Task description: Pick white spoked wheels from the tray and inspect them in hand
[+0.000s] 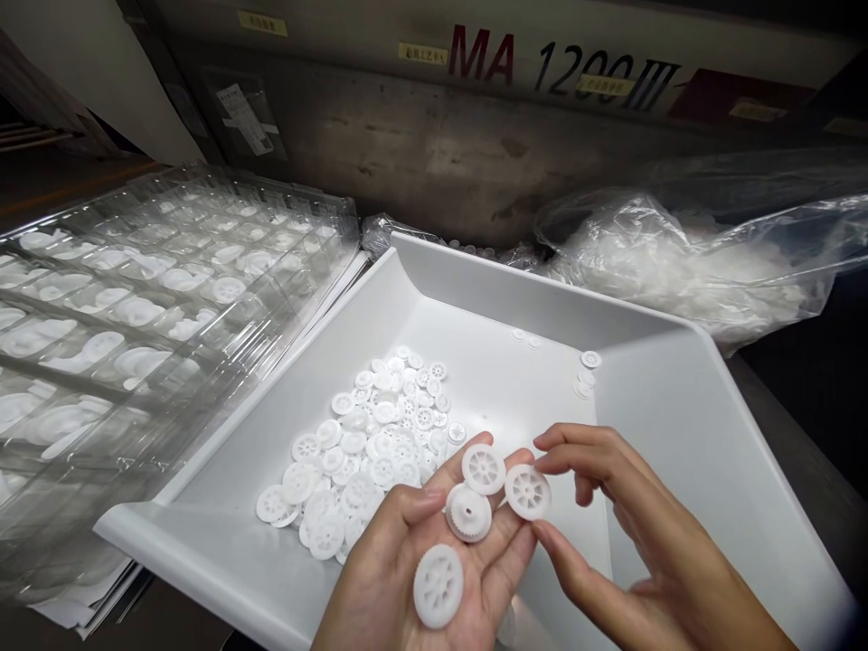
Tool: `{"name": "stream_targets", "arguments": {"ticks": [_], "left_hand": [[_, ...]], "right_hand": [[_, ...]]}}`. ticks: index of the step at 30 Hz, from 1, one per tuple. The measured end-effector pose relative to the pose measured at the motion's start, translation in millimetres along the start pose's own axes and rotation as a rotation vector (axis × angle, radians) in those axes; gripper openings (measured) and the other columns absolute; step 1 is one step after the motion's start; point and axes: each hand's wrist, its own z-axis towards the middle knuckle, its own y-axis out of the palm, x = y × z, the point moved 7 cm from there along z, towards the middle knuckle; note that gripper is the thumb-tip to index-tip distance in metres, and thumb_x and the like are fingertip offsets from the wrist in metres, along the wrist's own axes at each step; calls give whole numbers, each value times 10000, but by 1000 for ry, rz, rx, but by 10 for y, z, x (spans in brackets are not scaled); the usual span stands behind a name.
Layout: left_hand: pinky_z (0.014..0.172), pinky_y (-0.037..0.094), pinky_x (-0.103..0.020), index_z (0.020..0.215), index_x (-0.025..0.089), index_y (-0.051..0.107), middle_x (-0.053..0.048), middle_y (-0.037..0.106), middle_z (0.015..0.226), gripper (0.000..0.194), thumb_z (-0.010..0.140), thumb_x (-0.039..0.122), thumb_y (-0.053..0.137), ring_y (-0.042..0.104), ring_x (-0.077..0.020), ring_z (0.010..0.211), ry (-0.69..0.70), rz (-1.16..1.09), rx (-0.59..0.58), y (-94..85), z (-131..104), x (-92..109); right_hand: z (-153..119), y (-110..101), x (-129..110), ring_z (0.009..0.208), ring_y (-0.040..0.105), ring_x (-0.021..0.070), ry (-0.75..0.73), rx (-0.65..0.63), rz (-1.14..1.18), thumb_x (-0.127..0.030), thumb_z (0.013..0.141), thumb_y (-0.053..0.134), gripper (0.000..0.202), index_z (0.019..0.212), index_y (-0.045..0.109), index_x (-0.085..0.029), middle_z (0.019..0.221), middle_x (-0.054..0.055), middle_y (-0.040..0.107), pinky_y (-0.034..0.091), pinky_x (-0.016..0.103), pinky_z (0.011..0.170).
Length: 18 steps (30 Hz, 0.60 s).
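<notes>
four white gears (467, 514) out of the pile (370, 448), three resting on open left hand (434, 565), one pinched by right hand (614, 524); most left in tray (651, 407).

Left hand (434, 561) palm up, cupping three white gears (467, 514) – one near wrist, two on fingers. Right hand (610, 515) pinches fourth gear (527, 491) between thumb and forefinger, just beside them. Below: white tray (665, 398) with gear pile (380, 443). Clear blister trays (155, 298) at left, plastic bag (698, 253) behind.
</notes>
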Motion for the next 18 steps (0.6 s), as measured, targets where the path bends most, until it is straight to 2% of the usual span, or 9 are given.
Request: {"name": "stream_targets", "arguments": {"ticks": [2, 5, 8, 10, 14, 16, 18], "left_hand": [[1101, 345, -368, 1410, 111, 285, -183, 641, 1241, 505, 927, 245, 342, 591, -260, 1187, -4, 6, 14, -5, -4, -5], [1104, 310, -335, 1414, 111, 313, -157, 629, 1239, 504, 930, 248, 352, 603, -227, 1170, -33, 25, 3, 14, -1, -39], [1089, 292, -307, 1410, 81, 320, -105, 654, 1060, 509, 927, 236, 356, 635, -197, 1071, -64, 8, -92, 86, 14, -87], [1069, 303, -308, 1402, 70, 309, -74, 641, 955, 501, 926, 222, 342, 628, -199, 1046, -77, 12, -183, 147, 22, -111], [1022, 333, -320, 1268, 83, 433, -96, 631, 975, 394, 938, 233, 280, 585, -215, 1075, -88, 92, -260, 175, 31, -134], [1008, 332, -315, 1173, 107, 491, -92, 623, 977, 350, 931, 245, 279, 583, -210, 1057, -81, 96, -261, 157, 32, -124], [990, 338, -309, 1156, 137, 479, -83, 617, 995, 322, 922, 263, 299, 592, -191, 1017, -85, 55, -229, 112, 38, -111]], "right_hand": [[-25, -8, -17, 1049, 515, 124, -7, 13, -9, -176, 894, 535, 266, 1155, 485, -200, 1179, 71, 478, 474, 189, 852], [-34, 13, -106, 1125, 460, 204, -64, 18, -130, -178, 886, 550, 341, 1222, 496, -204, 1257, 111, 421, 509, 313, 831], [-7, 96, -261, 1130, 403, 301, -216, -49, -306, -180, 887, 574, 399, 1279, 513, -222, 1335, 146, 375, 532, 433, 751], [8, 143, -327, 1122, 392, 337, -289, -92, -362, -182, 888, 588, 381, 1265, 531, -186, 1358, 175, 372, 539, 470, 723], [-19, 141, -367, 1107, 392, 334, -302, -96, -339, -178, 874, 606, 302, 1173, 564, -167, 1340, 179, 384, 533, 452, 716], [-54, 114, -375, 1111, 392, 326, -272, -84, -312, -115, 864, 597, 228, 1081, 582, -181, 1324, 160, 389, 505, 444, 753], [-77, 80, -394, 1079, 420, 308, -245, -82, -279, -34, 853, 581, 217, 1017, 578, -176, 1281, 141, 442, 465, 444, 776]]}}
